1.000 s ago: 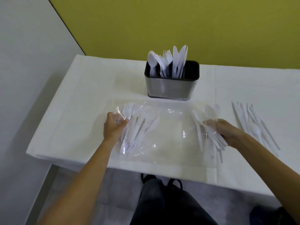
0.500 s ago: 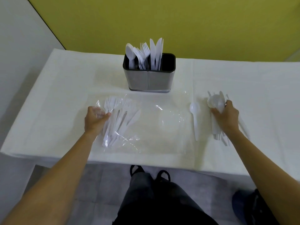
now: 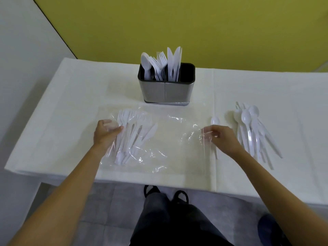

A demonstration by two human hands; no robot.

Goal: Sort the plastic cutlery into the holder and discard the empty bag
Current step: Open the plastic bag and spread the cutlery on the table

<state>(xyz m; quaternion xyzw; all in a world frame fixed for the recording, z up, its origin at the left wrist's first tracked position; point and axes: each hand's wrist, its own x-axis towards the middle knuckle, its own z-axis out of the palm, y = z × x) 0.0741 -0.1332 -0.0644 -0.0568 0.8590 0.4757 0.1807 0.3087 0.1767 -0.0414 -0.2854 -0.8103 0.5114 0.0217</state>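
Note:
A clear plastic bag [image 3: 165, 139] lies flat on the white table [image 3: 71, 107]. Inside its left part lies a bunch of white forks and knives [image 3: 133, 135]. My left hand [image 3: 104, 133] grips the bag's left edge beside that bunch. My right hand [image 3: 221, 137] pinches the bag's right edge. A single white spoon [image 3: 215, 121] lies partly under my right hand. A loose pile of spoons and knives [image 3: 252, 132] rests on the table further right. Behind the bag stands the steel holder [image 3: 166, 86] with spoons, forks and knives upright in it.
A yellow wall runs behind the table and a white wall stands at the left. The table's front edge is near my body, with grey floor and my legs [image 3: 170, 219] below it.
My right hand has let go of the bundle of spoons, which now lies on the table at the right, and has come back left to pinch the bag's right edge. My left hand kept its hold.

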